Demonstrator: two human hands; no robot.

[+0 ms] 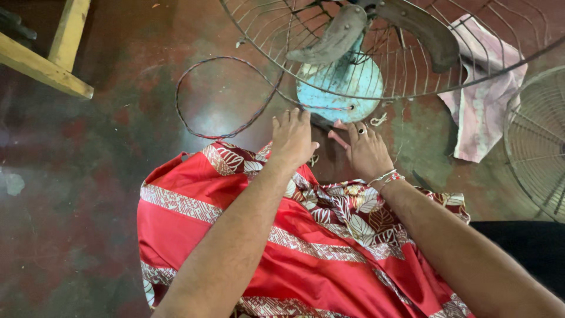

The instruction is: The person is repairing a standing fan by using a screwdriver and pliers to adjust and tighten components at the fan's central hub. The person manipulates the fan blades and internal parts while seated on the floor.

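Fan base (338,82), pale blue and round, lies on the floor (88,194) just beyond both hands. Left hand (291,138) rests loosely curled against its near edge; right hand (368,152) pinches a pink-handled tool (338,139), angled toward it.

1. Pale pink cloth (485,100), crumpled on the dark red floor (88,194), upper right, partly under a wire guard.
2. Second round wire grille (538,141) lying flat at the right edge, just beside the cloth.
3. Yellow wooden frame (50,56), upper left corner.
4. Red garment with leaf-patterned bands (235,235), spread across the lower centre.
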